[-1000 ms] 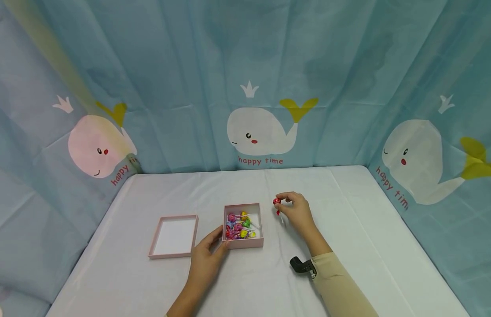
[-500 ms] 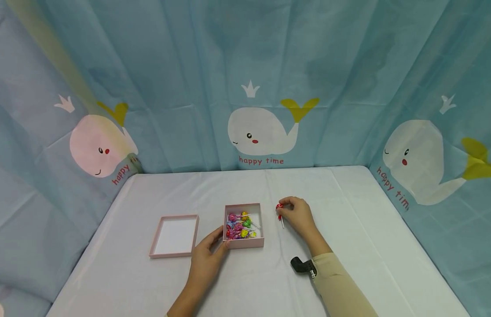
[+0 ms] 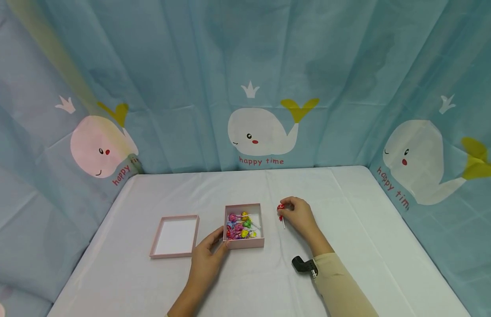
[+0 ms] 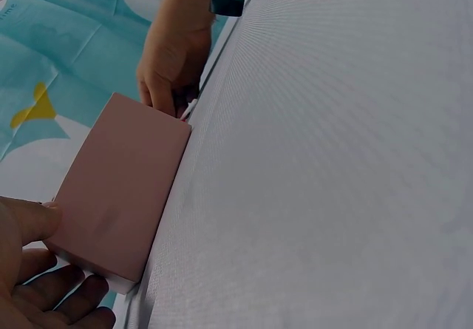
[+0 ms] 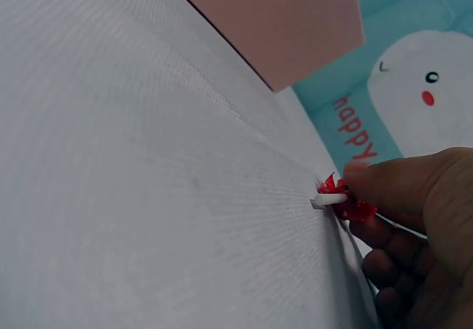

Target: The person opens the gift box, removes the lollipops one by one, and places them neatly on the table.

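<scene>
A pink box (image 3: 243, 243) holding several wrapped lollipops (image 3: 238, 226) stands mid-table. The left hand (image 3: 206, 259) grips its front left corner, thumb on the front wall; the left wrist view shows that thumb against the box (image 4: 118, 188) and the fingers curled around the end. To the right of the box, the right hand (image 3: 302, 218) pinches a red-wrapped lollipop (image 3: 280, 207) between thumb and fingers, its white stick pointing toward the front. In the right wrist view the red wrapper (image 5: 356, 209) shows at the fingertips of the right hand (image 5: 414, 225), close to the cloth.
A shallow pink-edged lid (image 3: 176, 237) with a white inside lies left of the box, near the left hand. A black device (image 3: 302, 265) sits at the right sleeve's cuff. Whale-print curtains (image 3: 182, 132) enclose the back and sides of the white-covered table (image 3: 388, 264).
The right hand has moved slightly toward the front and right with the red lollipop, then hardly at all in the last half second. The left hand and box look unmoved.
</scene>
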`<state>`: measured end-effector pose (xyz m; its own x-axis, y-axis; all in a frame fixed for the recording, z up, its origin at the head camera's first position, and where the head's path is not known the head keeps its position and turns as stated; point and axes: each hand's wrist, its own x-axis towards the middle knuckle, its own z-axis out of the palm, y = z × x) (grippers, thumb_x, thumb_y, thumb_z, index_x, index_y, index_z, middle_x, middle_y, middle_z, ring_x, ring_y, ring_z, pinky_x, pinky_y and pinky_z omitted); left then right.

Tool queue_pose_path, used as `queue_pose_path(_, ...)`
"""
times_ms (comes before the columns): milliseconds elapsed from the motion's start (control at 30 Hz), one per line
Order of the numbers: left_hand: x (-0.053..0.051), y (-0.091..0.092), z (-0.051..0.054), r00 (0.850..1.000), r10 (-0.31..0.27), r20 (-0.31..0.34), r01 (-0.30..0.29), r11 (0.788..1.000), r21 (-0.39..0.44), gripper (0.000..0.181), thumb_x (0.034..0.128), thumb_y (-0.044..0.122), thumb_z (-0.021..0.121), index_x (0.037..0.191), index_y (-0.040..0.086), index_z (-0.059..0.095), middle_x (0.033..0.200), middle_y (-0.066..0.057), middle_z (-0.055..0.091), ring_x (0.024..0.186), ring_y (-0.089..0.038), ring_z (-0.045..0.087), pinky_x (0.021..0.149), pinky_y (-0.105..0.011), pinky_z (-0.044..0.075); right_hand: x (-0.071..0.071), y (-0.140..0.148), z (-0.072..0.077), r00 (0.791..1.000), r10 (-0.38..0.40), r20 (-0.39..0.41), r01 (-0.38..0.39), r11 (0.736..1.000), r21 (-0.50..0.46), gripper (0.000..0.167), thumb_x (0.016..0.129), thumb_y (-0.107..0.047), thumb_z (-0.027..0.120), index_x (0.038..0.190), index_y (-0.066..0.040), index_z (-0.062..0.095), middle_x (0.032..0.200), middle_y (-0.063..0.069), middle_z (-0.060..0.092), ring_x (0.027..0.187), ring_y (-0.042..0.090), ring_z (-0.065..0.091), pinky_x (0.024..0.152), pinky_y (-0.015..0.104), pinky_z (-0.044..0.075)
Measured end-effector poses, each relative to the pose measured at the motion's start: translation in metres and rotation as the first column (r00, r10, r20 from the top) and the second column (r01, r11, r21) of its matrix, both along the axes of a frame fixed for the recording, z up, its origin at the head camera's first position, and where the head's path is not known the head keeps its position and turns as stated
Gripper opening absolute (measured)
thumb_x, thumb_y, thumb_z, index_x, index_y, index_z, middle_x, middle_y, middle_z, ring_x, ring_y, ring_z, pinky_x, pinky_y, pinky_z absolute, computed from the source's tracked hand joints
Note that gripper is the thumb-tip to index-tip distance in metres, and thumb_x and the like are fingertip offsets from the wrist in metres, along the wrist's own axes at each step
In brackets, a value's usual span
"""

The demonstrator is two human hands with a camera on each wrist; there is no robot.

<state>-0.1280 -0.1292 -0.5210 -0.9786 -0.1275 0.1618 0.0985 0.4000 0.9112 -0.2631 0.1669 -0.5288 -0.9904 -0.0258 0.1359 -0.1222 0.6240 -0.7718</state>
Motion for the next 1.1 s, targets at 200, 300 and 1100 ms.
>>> queue_pose_path(200, 0.002, -0.001, 0.0, 1.0, -0.008, -0.002, 0.008, 1.0, 0.007, 0.055, 0.0903, 0.033, 0.079, 0.139, 0.013, 0.064, 0.136, -0.004, 0.068, 0.135, -0.023, 0.058, 0.113, -0.038, 0.046, 0.001, 0.0, 0.002, 1.0, 0.013, 0.016, -0.013, 1.0, 0.01, 0.031, 0.086, -0.023, 0.085, 0.113, -0.01, 0.075, 0.112, 0.008, 0.072, 0.099, 0.024, 0.061, 0.088, 0.041, 0.052)
queue_pose_path(300, 0.002, -0.002, 0.0, 1.0, -0.011, -0.006, 0.011, 1.0, 0.012, 0.054, 0.0901, 0.032, 0.079, 0.139, 0.014, 0.064, 0.136, -0.004, 0.068, 0.135, -0.021, 0.057, 0.113, -0.035, 0.047, 0.003, 0.0, 0.005, 1.0, 0.014, 0.023, -0.013, 1.0, -0.009, 0.033, 0.086, -0.022, 0.085, 0.114, -0.008, 0.074, 0.112, 0.009, 0.071, 0.101, 0.027, 0.062, 0.09, 0.044, 0.053)
queue_pose_path(1100, 0.0, -0.001, -0.001, 1.0, -0.009, -0.005, 0.009, 1.0, 0.002, 0.054, 0.0912, 0.032, 0.078, 0.139, 0.014, 0.064, 0.137, -0.001, 0.067, 0.135, -0.02, 0.057, 0.113, -0.034, 0.046, 0.019, -0.038, 0.064, 0.933, 0.332, -0.138, -0.328, 0.943, 0.05, 0.024, 0.092, -0.023, 0.08, 0.115, -0.023, 0.075, 0.113, -0.009, 0.069, 0.11, 0.016, 0.06, 0.091, 0.046, 0.057)
